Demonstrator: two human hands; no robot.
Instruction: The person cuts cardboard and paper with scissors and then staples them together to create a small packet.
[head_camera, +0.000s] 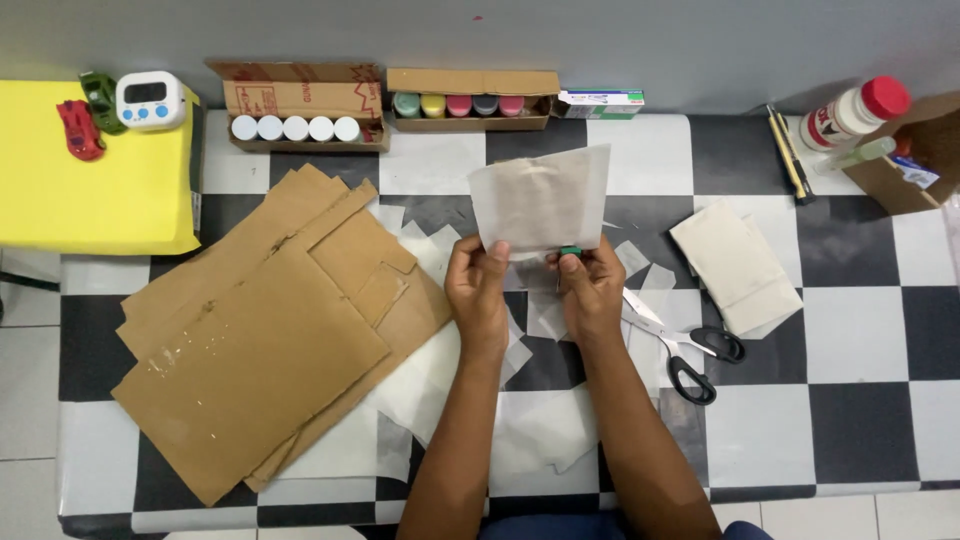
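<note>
Hands first, since that's the main thing from our head view: our left hand (479, 288) and right hand (592, 290) are both up over the middle of the checkered surface (850, 340), holding a translucent paper sheet (541, 200) by its bottom edge. Left grip is pinching the lower left corner between thumb and fingers. Right grip is pressed onto the lower right edge, and there's a small green thing (570, 251) tucked at the fingertips there; can't tell what it is, too small.

Under our wrists we've got a scatter of paper scraps (440, 385) lying flat on the surface. Off to the left sits a stack of brown cardboard pieces (255, 340), overlapping some of that paper. Just right of the right hand are black-handled scissors (690, 350), blades pointing up toward our hand. Further right, a folded piece of paper (735, 265) lies well apart from the hands.

Along the back wall: a cardboard box of white-capped bottles (295, 128) and next to it a box of coloured-cap bottles (458, 105). Top right there's a red-capped white bottle (850, 112) lying tilted. Far left, a digital timer (150, 100) sits on a yellow box (90, 175).
</note>
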